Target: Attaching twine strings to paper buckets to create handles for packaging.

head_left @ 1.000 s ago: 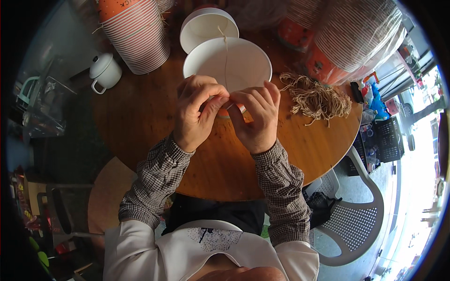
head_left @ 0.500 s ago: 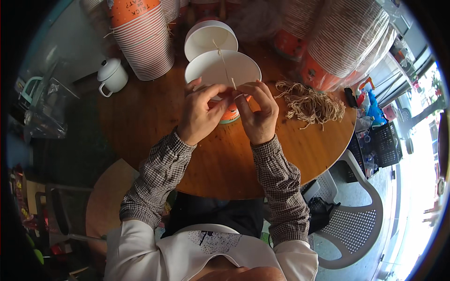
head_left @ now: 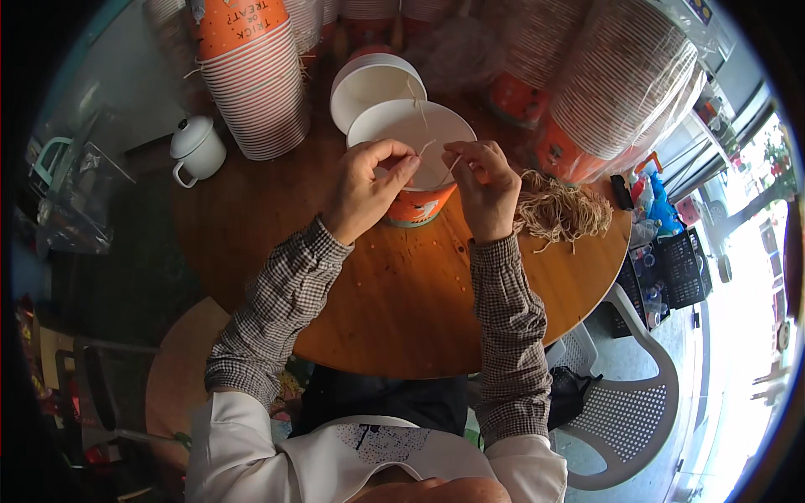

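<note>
An orange paper bucket [head_left: 415, 206] with a white inside stands upright on the table in front of me. A thin pale cord [head_left: 423, 117] shows at its far rim and hangs down across the white inside. Over the near rim, my left hand [head_left: 365, 191] pinches thumb and forefinger together by one cord end. My right hand [head_left: 488, 189] is closed too, with a short length of cord between its fingertips, a small gap from the left. Whether the cord passes through the near wall is hidden by the hands.
Behind it a second white-lined bucket [head_left: 352, 88] lies tipped. A heap of loose cords [head_left: 566, 210] is at the right. Tall stacks of nested buckets [head_left: 256, 92] and plastic-wrapped buckets [head_left: 625, 80] stand at the back. A white lidded enamel mug [head_left: 199, 149] sits at left.
My hands have drawn apart, the right one moving to the right. The bucket appears slightly farther right, and its orange front is more exposed.
</note>
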Available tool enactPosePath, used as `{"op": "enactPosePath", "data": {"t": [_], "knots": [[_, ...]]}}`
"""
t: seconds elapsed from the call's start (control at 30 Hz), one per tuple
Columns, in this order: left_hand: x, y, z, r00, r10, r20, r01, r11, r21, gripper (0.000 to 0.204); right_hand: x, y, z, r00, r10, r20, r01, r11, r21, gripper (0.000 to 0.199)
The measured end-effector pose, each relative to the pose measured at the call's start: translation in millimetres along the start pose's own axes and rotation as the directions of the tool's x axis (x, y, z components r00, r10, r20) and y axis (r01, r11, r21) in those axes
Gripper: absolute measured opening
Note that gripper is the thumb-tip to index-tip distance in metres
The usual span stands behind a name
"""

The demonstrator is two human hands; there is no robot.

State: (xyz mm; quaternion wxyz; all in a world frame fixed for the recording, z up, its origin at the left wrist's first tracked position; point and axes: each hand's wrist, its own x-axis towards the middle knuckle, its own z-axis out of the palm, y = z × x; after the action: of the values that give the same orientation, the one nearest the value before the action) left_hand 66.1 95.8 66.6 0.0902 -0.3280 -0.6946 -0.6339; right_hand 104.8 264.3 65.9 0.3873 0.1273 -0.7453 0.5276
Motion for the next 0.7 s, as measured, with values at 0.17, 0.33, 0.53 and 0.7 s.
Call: {"op": "enactPosePath", "data": {"t": [0.17, 0.33, 0.53, 0.7], "knots": [[-3.9, -0.6, -0.3, 0.964, 0.265, 0.031, -0.26, 0.906, 0.333, 0.01, -4.1, -14.2, -0.5, 0.994, -0.083, -0.068, 0.084, 0.996, 0.019, 0.015], [-5.3, 4.3, -1.5, 0.934, 0.308, 0.182, -0.35, 0.891, 0.289, 0.008, -4.6, -11.2, 6.3, 0.999, -0.024, -0.048, 0.029, 0.994, 0.108, 0.014], [-8.4, 13.6, 0.8, 0.916, 0.265, 0.303, -0.34, 0.911, 0.232, 0.009, -1.5, -0.3, 0.1, 0.999, 0.039, -0.017, -0.039, 0.999, 0.02, 0.016], [-8.1, 3.7, 5.9, 0.971, 0.227, 0.07, -0.231, 0.97, 0.069, 0.011, 0.9, 3.9, -10.6, 0.992, 0.025, 0.127, -0.028, 0.999, 0.022, 0.021]]}}
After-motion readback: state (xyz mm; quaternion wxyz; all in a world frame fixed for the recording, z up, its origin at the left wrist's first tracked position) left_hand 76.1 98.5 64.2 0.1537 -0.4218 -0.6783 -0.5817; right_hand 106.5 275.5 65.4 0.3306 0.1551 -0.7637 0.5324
